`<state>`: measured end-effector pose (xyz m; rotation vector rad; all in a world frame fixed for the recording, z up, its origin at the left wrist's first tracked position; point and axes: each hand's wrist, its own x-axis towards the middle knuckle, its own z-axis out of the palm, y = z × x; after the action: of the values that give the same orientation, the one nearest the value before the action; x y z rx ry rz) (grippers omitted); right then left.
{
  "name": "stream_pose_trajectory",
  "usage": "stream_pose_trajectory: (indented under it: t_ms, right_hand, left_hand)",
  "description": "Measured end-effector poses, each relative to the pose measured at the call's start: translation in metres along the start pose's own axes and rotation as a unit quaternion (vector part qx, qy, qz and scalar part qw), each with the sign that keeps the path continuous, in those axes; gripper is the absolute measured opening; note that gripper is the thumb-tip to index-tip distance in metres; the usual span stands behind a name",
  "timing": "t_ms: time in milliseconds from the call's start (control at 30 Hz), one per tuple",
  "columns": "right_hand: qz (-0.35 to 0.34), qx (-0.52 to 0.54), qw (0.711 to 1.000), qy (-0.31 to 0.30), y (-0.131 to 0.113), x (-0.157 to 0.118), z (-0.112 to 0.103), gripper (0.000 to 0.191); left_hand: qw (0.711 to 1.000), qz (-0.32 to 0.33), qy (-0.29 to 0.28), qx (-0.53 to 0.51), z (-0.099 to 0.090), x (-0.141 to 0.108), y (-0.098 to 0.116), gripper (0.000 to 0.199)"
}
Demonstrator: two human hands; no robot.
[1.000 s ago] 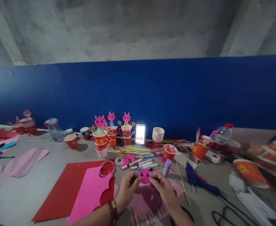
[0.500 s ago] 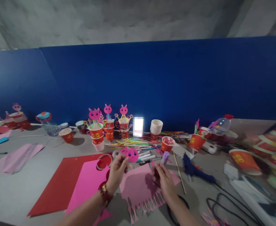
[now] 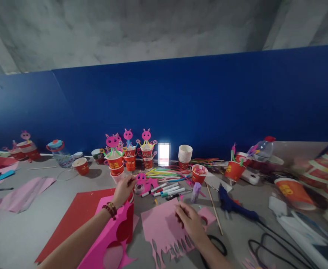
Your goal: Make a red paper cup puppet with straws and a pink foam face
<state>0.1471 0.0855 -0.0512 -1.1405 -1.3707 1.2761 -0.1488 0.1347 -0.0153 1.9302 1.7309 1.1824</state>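
the left hand [image 3: 125, 189], with a bracelet [image 3: 110, 210] at the wrist, was drawn into a pinch and appeared to hold the pink disc [image 3: 141, 178], marked with two eyes, by its left edge. whether the disc touched the tape [image 3: 138, 189] beneath it could not be told. the right hand [image 3: 190, 220] was half curled over the pale sheet [image 3: 160, 222]; whether it held anything could not be told.

bearings were taken from the pale sheet, 12 o'clock lying farthest from the person. the disc was at 11. pens [image 3: 166, 190] lay at 12, straws [image 3: 164, 172] beyond them. at 9, the pink sheet [image 3: 99, 248] overlapped the red sheet [image 3: 74, 213]. at 3 lay the rod [image 3: 214, 209], then the blue gun [image 3: 238, 208]. a red cup [image 3: 199, 180] and the cup stack [image 3: 185, 153] stood at 1, the figure cups [image 3: 115, 163] at 11, and a jug [image 3: 63, 158] at 10.
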Motion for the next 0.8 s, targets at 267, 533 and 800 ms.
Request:
stream_pose_trajectory:
  t_ms: [267, 533, 800]
  right_hand:
    - [-0.008, -0.041, 0.999, -0.027, 0.002, -0.001, 0.000, 0.046]
    - [-0.022, -0.078, 0.996, -0.036, -0.003, -0.003, -0.001, 0.044]
    - [-0.013, -0.070, 0.997, -0.030, -0.001, -0.002, 0.000, 0.044]
  left_hand:
    - [0.953, 0.152, -0.082, 0.250, -0.006, -0.002, -0.001, 0.024]
    - [0.872, 0.216, -0.171, 0.404, -0.003, -0.011, -0.003, 0.025]
    - [0.829, 0.239, -0.236, 0.446, -0.018, 0.000, 0.003, 0.031]
